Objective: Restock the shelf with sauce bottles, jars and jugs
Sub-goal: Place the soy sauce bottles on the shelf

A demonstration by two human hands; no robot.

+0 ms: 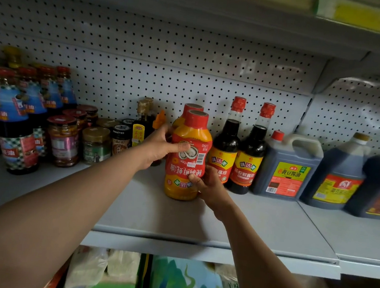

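Upside-down, oyster sauce bottle (186,157) between hands.

A pale grey metal shop shelving unit (178,214) fills the view, its flat shelf board running from left to right with a lighter front lip (198,252). Behind it stands a white pegboard back panel (159,67) dotted with rows of small dark holes. A second pegboard section (357,112) adjoins it on the right, set at a slight angle. Overhead, the grey underside of a higher shelf (196,9) casts shade, leaving the light dim and soft. A blurred yellow price strip (358,17) shows at the upper right.
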